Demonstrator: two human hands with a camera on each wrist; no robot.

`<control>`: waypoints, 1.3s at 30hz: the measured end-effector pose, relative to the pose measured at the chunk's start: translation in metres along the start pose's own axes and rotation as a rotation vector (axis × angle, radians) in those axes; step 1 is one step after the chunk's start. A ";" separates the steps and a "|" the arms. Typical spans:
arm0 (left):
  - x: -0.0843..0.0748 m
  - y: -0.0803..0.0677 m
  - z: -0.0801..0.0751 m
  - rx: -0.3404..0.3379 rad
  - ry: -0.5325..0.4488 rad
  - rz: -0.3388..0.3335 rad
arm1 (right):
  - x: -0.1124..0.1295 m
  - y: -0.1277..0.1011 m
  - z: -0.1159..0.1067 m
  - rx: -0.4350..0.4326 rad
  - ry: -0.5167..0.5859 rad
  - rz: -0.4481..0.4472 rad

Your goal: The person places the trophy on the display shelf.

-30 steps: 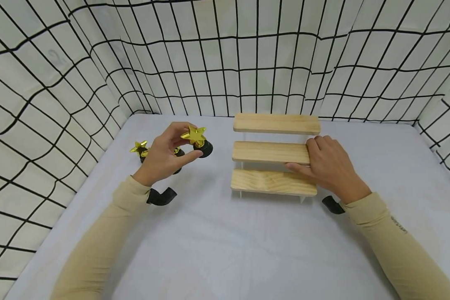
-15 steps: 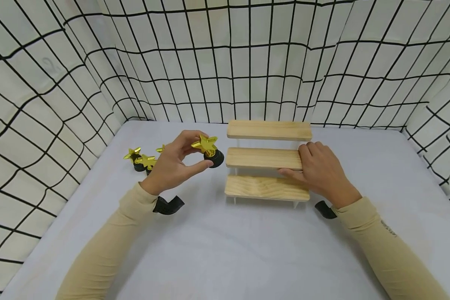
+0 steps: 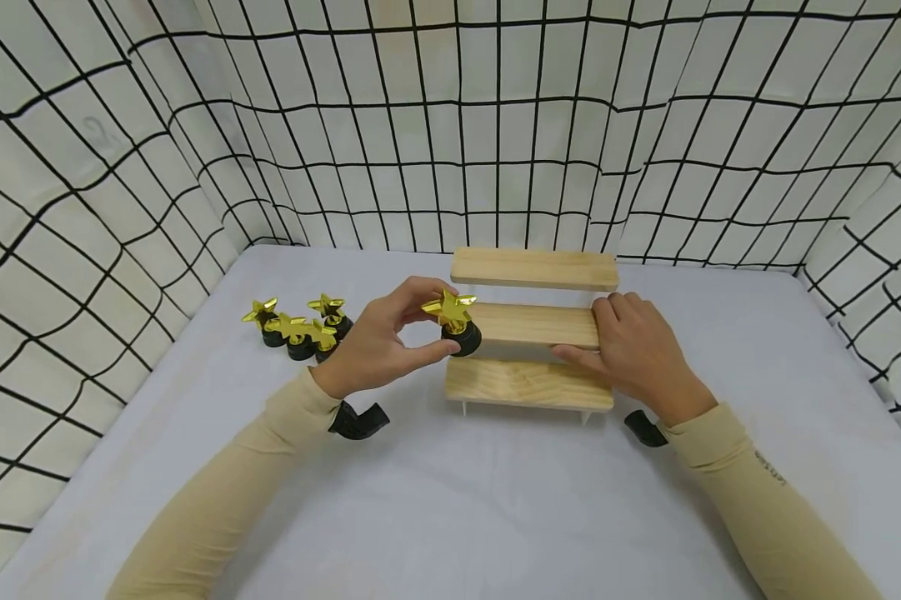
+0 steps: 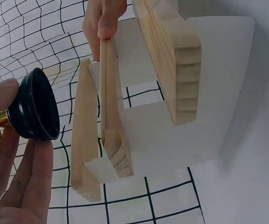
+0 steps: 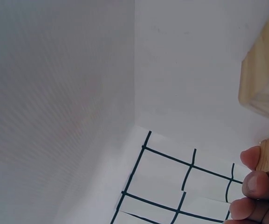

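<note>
Left hand (image 3: 375, 350): 1 star trophy (image 3: 453, 321) | right hand (image 3: 633, 354): 3-tier shelf (image 3: 533, 271) | table: 4 trophies (image 3: 300, 327)

A three-step shelf (image 3: 533, 327) stands at the table's (image 3: 450, 517) centre. At its nine o'clock, well apart, four star trophies (image 3: 296, 325) cluster. The left hand (image 3: 378, 346) holds a fifth trophy (image 3: 456, 321) just beside the middle step's left end; the right hand (image 3: 638, 354) rests at three o'clock on the steps.
</note>
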State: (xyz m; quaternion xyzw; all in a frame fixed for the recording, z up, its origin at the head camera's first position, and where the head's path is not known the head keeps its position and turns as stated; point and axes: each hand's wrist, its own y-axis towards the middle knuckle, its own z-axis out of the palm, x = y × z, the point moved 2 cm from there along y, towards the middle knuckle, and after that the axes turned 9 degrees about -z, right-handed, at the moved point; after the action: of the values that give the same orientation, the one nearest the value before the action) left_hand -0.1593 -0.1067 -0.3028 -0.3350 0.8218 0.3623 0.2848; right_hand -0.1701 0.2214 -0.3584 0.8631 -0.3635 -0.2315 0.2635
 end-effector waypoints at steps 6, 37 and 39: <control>-0.004 0.006 0.011 0.032 0.006 0.026 | 0.001 0.001 -0.001 -0.009 -0.016 -0.004; -0.020 0.028 0.063 0.204 -0.090 0.060 | -0.003 0.000 -0.002 0.073 0.027 0.028; -0.020 0.029 0.066 0.210 -0.099 0.068 | -0.004 0.000 -0.003 0.069 0.030 0.023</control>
State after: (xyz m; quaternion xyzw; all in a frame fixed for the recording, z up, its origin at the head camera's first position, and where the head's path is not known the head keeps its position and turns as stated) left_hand -0.1543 -0.0327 -0.3148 -0.2568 0.8511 0.2997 0.3462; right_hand -0.1707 0.2249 -0.3555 0.8707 -0.3773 -0.2028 0.2414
